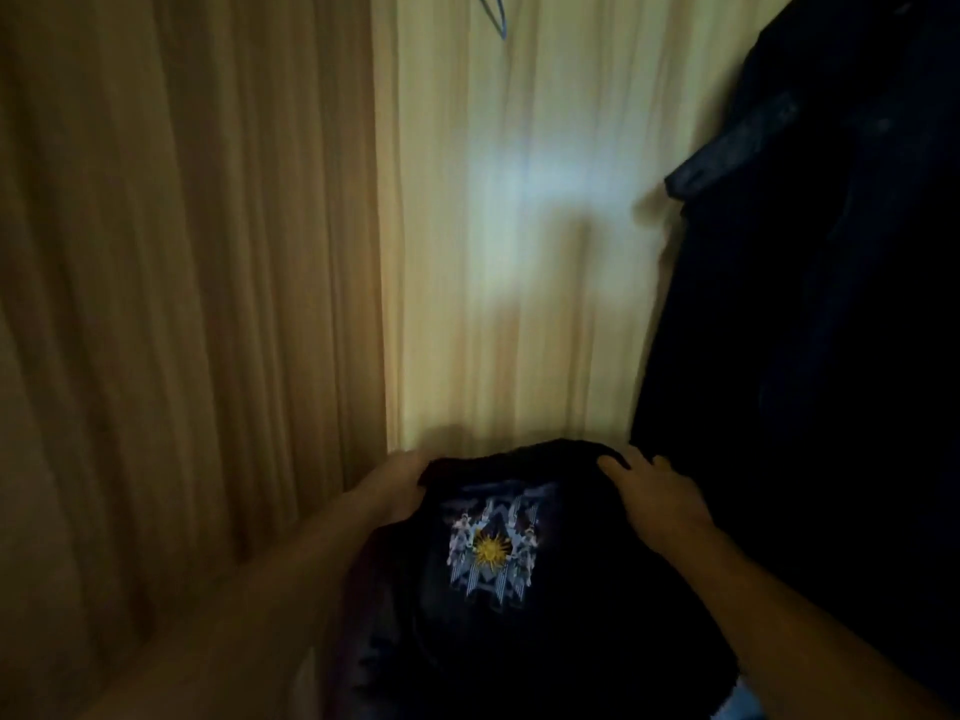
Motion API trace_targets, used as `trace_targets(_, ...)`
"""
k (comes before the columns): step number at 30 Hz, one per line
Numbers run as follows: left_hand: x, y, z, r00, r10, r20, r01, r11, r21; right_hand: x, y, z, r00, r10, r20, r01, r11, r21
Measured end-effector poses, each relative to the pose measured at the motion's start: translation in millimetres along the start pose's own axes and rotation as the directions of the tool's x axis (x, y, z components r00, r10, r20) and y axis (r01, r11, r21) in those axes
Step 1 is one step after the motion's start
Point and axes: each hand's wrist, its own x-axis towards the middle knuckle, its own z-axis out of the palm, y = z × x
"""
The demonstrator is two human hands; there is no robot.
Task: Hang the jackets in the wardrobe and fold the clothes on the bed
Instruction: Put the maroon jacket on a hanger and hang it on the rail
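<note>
Black crest-print garment (519, 641) sits lower centre, inside the wardrobe. Left hand (397, 485) grips its top-left edge and right hand (657, 498) curls over the top-right, likely spreading the shoulders for hanging. Blue hanger (496, 13) is top centre, and a dark jacket (805, 304) hangs at right.

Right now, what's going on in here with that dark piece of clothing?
A person is holding a dark garment with a sun emblem by its top edge. The left hand grips one corner and the right hand the other, facing into a wooden wardrobe. A dark jacket hangs on the right, and part of a blue hanger shows at the top. The held garment is not yet on a hanger.
</note>
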Motion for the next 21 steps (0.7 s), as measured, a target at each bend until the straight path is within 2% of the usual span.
trace_targets(4, -19.6, -13.1, 55.2, 0.982, -0.075, 0.176, 0.073, 0.997, 0.016, -21.0, -8.4, 50.6, 0.982, -0.010, 0.188, 0.003, 0.999, 0.037)
trace_targets(8, -26.9, -11.3, 55.2, 0.975, -0.129, 0.183, 0.139, 0.989, -0.043, -25.4, -14.6, 35.9, 0.976, 0.044, 0.214, -0.084, 0.979, 0.184)
trace_targets(11, -30.0, 8.7, 21.4, 0.989, -0.129, 0.077, 0.136, 0.986, -0.095, -26.0, -21.1, -3.1, 0.995, 0.058, 0.079, -0.083, 0.930, 0.358)
trace_targets(15, -30.4, 48.8, -53.7, 0.993, -0.106, -0.049, 0.097, 0.983, -0.158, -25.2, -26.3, -71.5, 0.997, 0.029, -0.069, 0.013, 0.837, 0.547)
trace_targets(21, -50.7, 108.1, -189.2, 0.968, -0.063, -0.244, -0.012, 0.955, -0.297, -30.8, -33.2, -189.3, 0.958, 0.014, -0.287, 0.179, 0.754, 0.632)
